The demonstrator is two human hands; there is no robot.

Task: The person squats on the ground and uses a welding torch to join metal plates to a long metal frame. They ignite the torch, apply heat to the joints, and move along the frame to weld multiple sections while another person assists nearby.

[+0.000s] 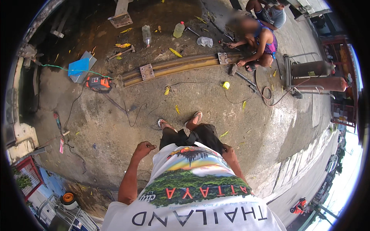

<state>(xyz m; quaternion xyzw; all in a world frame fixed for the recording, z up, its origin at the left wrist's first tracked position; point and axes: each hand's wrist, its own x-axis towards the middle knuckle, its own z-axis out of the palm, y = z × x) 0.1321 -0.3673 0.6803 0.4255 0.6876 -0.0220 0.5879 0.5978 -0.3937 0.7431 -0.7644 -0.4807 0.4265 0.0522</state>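
Observation:
My left hand (145,148) hangs beside my white printed shirt, its fingers curled in and nothing visible in them. On the other side, my right hand (229,153) is closed at the edge of my black shorts (210,137), with the cloth drawn out toward it; its fingertips are partly hidden. Ahead of my feet lies a long rusty steel beam (185,66) with a square plate (147,72) and a second plate (223,58) on top. Neither hand touches it. A co-worker (266,40) squats at its right end, one hand on or close to the steel.
An orange-black welding machine (99,83) sits left, its cables crossing the concrete. A sledgehammer (243,74), yellow tape measure (226,85) and hose (266,94) lie right, near a gas cylinder cart (296,75). Beyond the beam are a hammer (121,53) and bottles (146,35). A grinder (58,121) lies far left.

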